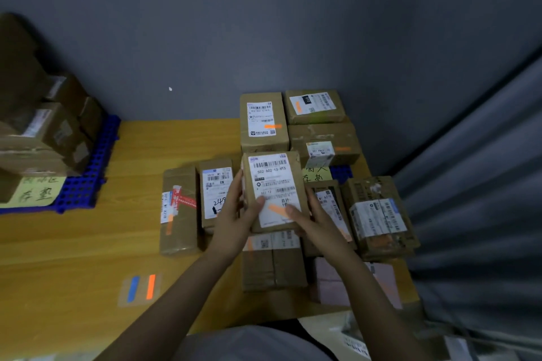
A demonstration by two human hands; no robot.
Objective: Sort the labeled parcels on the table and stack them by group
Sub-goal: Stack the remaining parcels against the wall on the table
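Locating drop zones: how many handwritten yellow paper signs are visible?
2: left sign on the blue plastic grid mat; right sign beside the held brown cardboard parcel. Others may be hidden.

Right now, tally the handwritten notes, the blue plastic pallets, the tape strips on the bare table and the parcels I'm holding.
Handwritten notes: 2
Blue plastic pallets: 2
Tape strips: 2, one blue, one orange
Held parcel: 1
Total: 7
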